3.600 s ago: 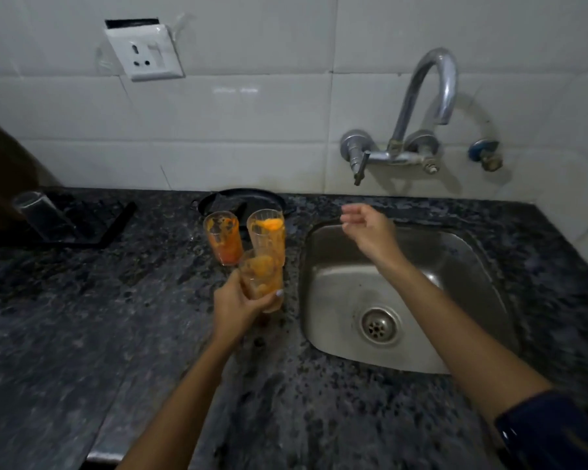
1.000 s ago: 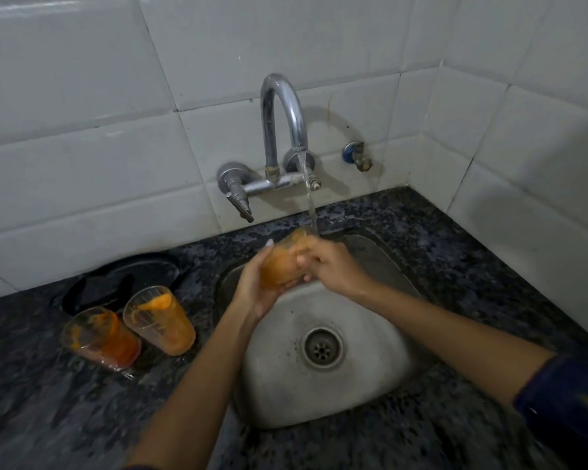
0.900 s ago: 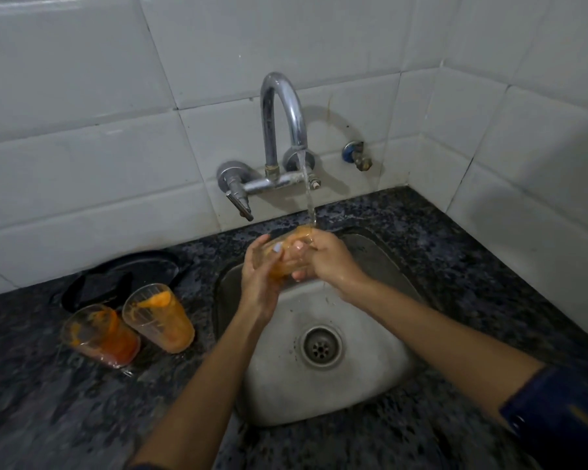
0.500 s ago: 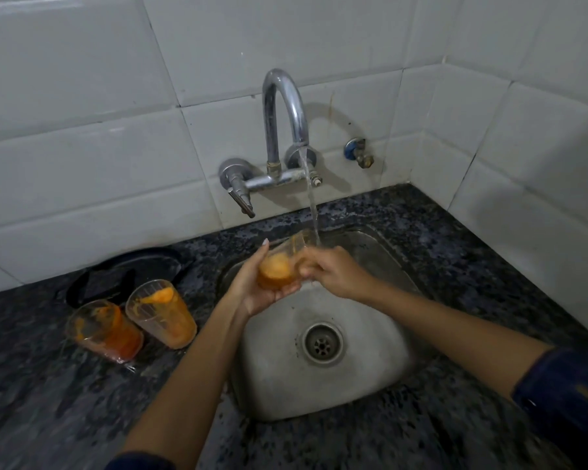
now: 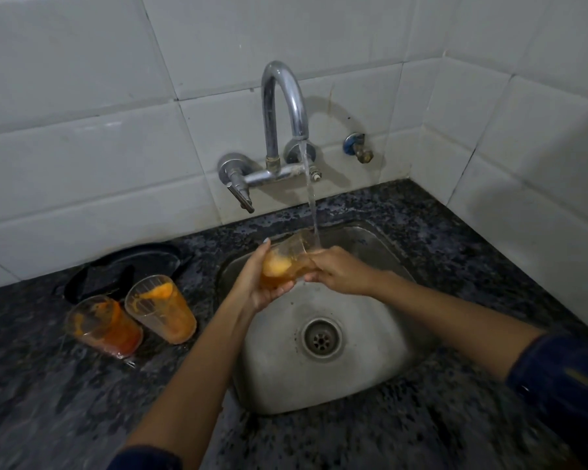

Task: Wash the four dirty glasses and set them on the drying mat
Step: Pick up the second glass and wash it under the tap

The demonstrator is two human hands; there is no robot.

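Over the steel sink (image 5: 380, 361) I hold a glass (image 5: 282, 262) smeared with orange residue, tilted with its mouth toward the running water (image 5: 311, 198) from the tap (image 5: 286, 106). My left hand (image 5: 255, 283) cups its base and side. My right hand (image 5: 333, 269) grips it near the rim, fingers at the mouth. Two more dirty glasses stand on the dark counter left of the sink: one with reddish-orange residue (image 5: 104, 325) and one with orange residue (image 5: 162, 312). The drying mat is out of view.
A black round plate (image 5: 130, 266) lies behind the two standing glasses against the white tiled wall. A small valve (image 5: 358, 149) sticks out of the wall right of the tap. The speckled granite counter (image 5: 472, 252) surrounds the sink, with a wall corner at right.
The left hand carried a glass from the counter group to the sink and the tap was turned on. In the last second both hands keep turning the glass under the stream.
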